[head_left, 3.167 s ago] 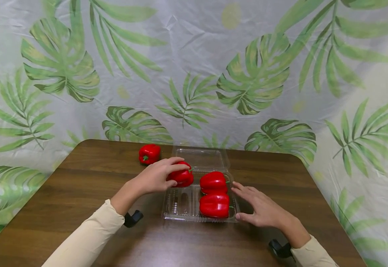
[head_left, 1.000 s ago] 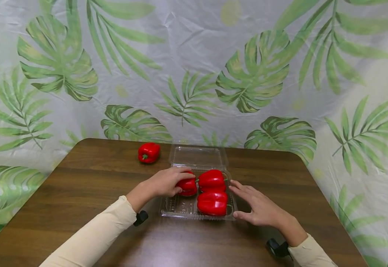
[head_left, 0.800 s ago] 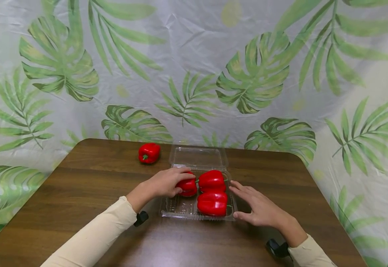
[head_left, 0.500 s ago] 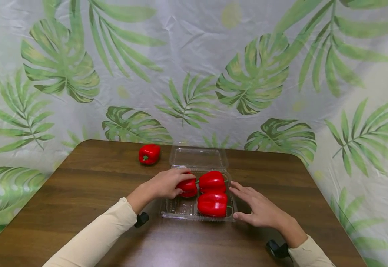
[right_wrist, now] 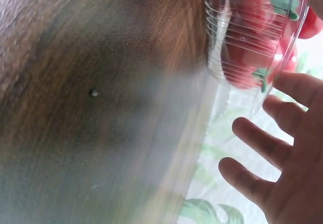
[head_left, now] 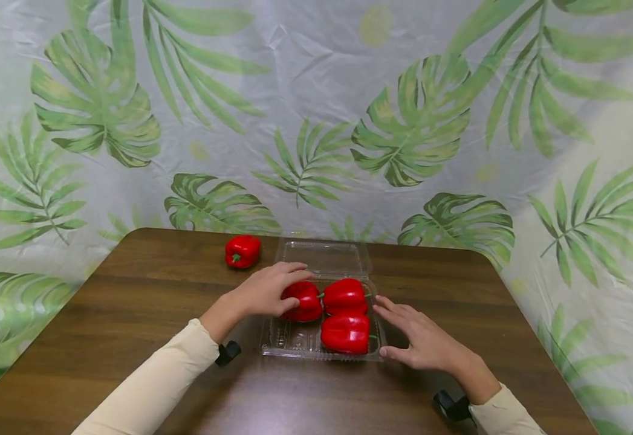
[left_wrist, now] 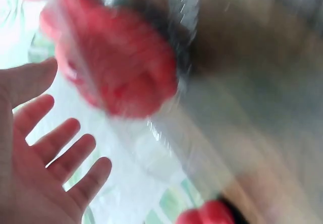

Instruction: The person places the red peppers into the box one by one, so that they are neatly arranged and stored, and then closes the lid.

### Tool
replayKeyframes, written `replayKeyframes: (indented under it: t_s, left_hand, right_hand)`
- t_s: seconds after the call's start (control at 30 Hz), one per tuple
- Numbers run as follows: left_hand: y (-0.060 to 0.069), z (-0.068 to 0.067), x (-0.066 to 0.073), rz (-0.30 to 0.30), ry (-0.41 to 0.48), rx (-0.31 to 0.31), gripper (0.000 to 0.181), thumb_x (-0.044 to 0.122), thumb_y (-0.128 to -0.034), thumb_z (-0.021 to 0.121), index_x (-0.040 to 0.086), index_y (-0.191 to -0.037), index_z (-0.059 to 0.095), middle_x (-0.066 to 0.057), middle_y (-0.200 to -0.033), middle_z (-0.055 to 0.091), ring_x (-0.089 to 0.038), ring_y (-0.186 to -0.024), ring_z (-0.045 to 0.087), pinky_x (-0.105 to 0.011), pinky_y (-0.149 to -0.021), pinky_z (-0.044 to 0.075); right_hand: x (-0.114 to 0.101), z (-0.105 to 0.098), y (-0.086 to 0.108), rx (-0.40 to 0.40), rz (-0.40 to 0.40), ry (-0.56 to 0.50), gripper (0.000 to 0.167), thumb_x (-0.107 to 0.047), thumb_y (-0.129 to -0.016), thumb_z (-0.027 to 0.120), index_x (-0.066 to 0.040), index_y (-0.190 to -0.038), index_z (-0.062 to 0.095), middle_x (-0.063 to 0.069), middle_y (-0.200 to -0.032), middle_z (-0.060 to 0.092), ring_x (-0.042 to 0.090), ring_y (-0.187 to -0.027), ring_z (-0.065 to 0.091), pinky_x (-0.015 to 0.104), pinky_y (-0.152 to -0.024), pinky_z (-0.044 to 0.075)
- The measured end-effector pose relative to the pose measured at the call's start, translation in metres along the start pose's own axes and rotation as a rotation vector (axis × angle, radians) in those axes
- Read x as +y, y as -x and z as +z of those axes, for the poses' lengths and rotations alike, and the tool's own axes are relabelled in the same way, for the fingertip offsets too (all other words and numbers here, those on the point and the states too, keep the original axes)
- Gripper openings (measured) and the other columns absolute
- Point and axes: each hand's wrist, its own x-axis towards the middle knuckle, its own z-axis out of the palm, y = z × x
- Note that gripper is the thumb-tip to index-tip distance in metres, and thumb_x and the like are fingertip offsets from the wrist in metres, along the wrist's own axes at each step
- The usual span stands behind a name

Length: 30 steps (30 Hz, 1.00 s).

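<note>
A clear plastic clamshell container [head_left: 294, 347] lies on the table with its lid folded back. In its right half sit two red bell peppers, a far one [head_left: 343, 296] and a near one [head_left: 345, 333]. Another bell pepper [head_left: 305, 303] rests in the far left part, its stem pointing right. My left hand [head_left: 259, 293] hovers over that pepper; the left wrist view shows its fingers spread and apart from the blurred pepper [left_wrist: 121, 65]. At the container's right side is my right hand [head_left: 425, 338], fingers extended, fingertips at the rim [right_wrist: 298, 37].
One more red bell pepper [head_left: 242, 251] lies on the brown wooden table [head_left: 147, 302], left of the open lid [head_left: 324, 257]. A leaf-patterned cloth [head_left: 316, 121] hangs behind the table's far edge.
My left hand brought the pepper down and right into the container's far left part, then let go and lifted slightly back left. The right hand stays nearly still.
</note>
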Motion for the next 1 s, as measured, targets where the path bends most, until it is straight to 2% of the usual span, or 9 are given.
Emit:
replayKeyframes:
  t_s: [0.17,0.3,0.47,0.57,0.63,0.83,1.0]
  left_hand:
    - [0.002,-0.015,-0.03,-0.07,0.002,0.147,0.052,0.022,-0.0906,0.067,0.012,-0.141,0.056,-0.013,-0.148,0.052,-0.034,-0.134,0.051,-0.052,-0.109,0.045]
    - [0.011,-0.021,-0.059,-0.155,-0.002,0.204,0.048,0.018,-0.091,0.065,0.01,-0.138,0.057,-0.014,-0.146,0.053,-0.036,-0.134,0.051,-0.054,-0.109,0.044]
    - [0.021,-0.021,-0.086,-0.189,-0.102,0.211,0.043,0.012,-0.0893,0.064,0.006,-0.132,0.062,-0.018,-0.142,0.056,-0.04,-0.128,0.054,-0.054,-0.1,0.05]
    - [0.024,-0.018,-0.098,-0.193,-0.173,0.23,0.041,0.009,-0.0873,0.064,0.006,-0.128,0.064,-0.019,-0.14,0.057,-0.04,-0.125,0.056,-0.053,-0.093,0.054]
    - [0.025,-0.015,-0.103,-0.211,-0.192,0.241,0.042,0.008,-0.0854,0.065,0.005,-0.127,0.064,-0.02,-0.142,0.055,-0.04,-0.127,0.054,-0.054,-0.092,0.053]
    - [0.028,-0.009,-0.114,-0.293,-0.177,0.231,0.048,0.007,-0.084,0.062,0.003,-0.132,0.059,-0.022,-0.149,0.048,-0.042,-0.135,0.047,-0.064,-0.105,0.042]
    - [0.028,-0.008,-0.118,-0.321,-0.16,0.156,0.056,0.006,-0.0845,0.063,0.001,-0.14,0.053,-0.02,-0.153,0.044,-0.043,-0.137,0.044,-0.061,-0.106,0.042]
  right_hand:
    - [-0.001,-0.001,-0.002,-0.001,-0.004,0.007,0.076,-0.048,-0.088,0.067,-0.01,-0.149,0.044,0.011,-0.159,0.038,0.034,-0.134,0.05,0.061,-0.101,0.046]
    - [0.0,-0.002,-0.002,0.002,-0.007,0.021,0.075,-0.048,-0.088,0.067,-0.01,-0.149,0.045,0.011,-0.159,0.039,0.033,-0.134,0.05,0.059,-0.102,0.047]
    - [-0.001,0.0,-0.003,0.002,-0.017,0.018,0.075,-0.05,-0.089,0.065,-0.011,-0.149,0.045,0.011,-0.159,0.039,0.033,-0.134,0.05,0.058,-0.101,0.048]
    - [-0.001,0.001,-0.002,0.007,-0.018,0.019,0.075,-0.05,-0.089,0.065,-0.01,-0.149,0.045,0.011,-0.159,0.039,0.034,-0.134,0.051,0.059,-0.101,0.048]
    - [-0.001,0.001,-0.001,0.007,-0.018,0.023,0.075,-0.05,-0.089,0.065,-0.009,-0.148,0.046,0.012,-0.158,0.04,0.034,-0.133,0.051,0.059,-0.101,0.048]
    - [0.0,0.0,0.0,-0.003,-0.009,0.018,0.074,-0.05,-0.089,0.065,-0.009,-0.148,0.046,0.012,-0.158,0.04,0.036,-0.133,0.051,0.06,-0.102,0.047]
    - [0.001,0.0,0.0,0.0,-0.016,0.019,0.074,-0.048,-0.09,0.065,-0.008,-0.149,0.045,0.013,-0.158,0.039,0.036,-0.133,0.051,0.059,-0.101,0.047]
